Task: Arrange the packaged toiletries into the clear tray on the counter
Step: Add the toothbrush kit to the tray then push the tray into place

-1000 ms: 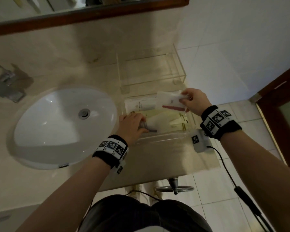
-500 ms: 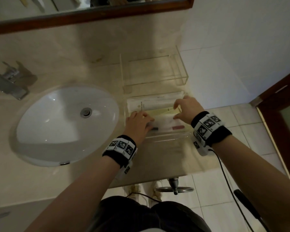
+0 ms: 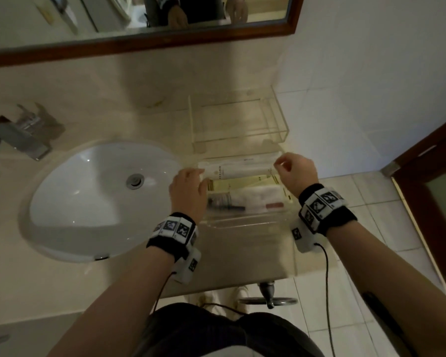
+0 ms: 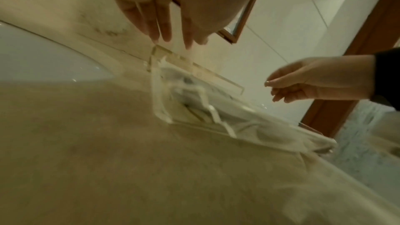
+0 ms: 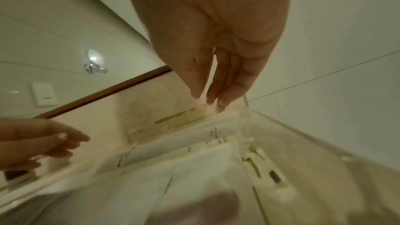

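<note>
The clear tray (image 3: 242, 223) stands on the counter right of the sink. Several packaged toiletries lie in it: a long white packet (image 3: 232, 168) at the back, a yellowish packet (image 3: 242, 183) in the middle, a packet with a dark item (image 3: 224, 202) and a packet with a red item (image 3: 269, 203) at the front. My left hand (image 3: 188, 185) hovers over the tray's left end with straight fingers (image 4: 164, 28) and holds nothing. My right hand (image 3: 292, 168) hovers over the back right corner (image 5: 245, 114), fingers (image 5: 216, 91) relaxed and empty.
A second clear acrylic stand (image 3: 238, 119) sits behind the tray against the wall. The white sink (image 3: 101, 199) and faucet (image 3: 23, 135) lie to the left. The counter edge (image 3: 229, 284) runs just below the tray, with tiled floor beyond and a wooden door (image 3: 433, 181) at right.
My right hand laid the packet with the red item in the tray and let go. Both hands have lifted off the packets and moved toward the tray's back ends.
</note>
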Available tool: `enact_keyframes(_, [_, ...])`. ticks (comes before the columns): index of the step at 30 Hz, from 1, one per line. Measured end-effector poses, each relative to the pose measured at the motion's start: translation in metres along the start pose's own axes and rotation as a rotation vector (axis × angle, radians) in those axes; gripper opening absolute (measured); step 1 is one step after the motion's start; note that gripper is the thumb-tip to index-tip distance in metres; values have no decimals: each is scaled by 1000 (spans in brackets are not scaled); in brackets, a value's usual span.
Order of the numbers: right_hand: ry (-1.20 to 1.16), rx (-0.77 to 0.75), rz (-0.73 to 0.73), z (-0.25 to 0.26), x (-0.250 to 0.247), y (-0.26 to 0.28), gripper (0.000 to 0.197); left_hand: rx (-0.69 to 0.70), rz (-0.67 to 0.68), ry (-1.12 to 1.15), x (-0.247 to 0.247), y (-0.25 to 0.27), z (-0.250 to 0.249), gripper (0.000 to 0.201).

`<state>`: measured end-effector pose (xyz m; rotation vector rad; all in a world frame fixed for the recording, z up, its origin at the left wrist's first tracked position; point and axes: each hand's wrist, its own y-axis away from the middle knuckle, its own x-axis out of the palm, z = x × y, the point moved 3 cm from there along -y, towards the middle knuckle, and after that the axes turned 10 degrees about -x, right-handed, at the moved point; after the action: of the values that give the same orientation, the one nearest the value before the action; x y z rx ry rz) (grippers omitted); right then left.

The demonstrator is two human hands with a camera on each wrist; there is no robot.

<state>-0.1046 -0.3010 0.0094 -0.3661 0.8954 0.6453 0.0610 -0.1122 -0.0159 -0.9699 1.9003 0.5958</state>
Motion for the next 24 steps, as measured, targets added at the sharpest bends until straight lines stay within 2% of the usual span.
enact_keyframes(2, [-26,-12,-21,2,-1,-4,17,36,-13,8,-6,-4,-1,29])
enact_keyframes(6, [94,-100,264,10,21,-1,24,188,236,10,9,-1,-19,24])
enact_keyframes(8, [222,-144,420,14,32,3,40,241,309,-32,17,2,-29,24])
enact_keyframes(11, [351,-199,541,18,39,8,58,281,395,-84,26,0,-36,20])
enact_keyframes(13, [394,-225,573,17,43,10,61,330,402,-164,31,0,-37,14])
enact_keyframes(15, [417,-234,577,16,47,15,59,404,352,-294,36,0,-35,12])
enact_keyframes(18, [492,-277,568,16,55,23,53,410,389,-512,41,6,-30,33])
enact_keyframes(21, [527,-293,563,15,60,28,56,444,353,-547,42,9,-31,36])
enact_keyframes(24, [454,-273,507,18,49,22,58,363,300,-430,33,5,-31,36])
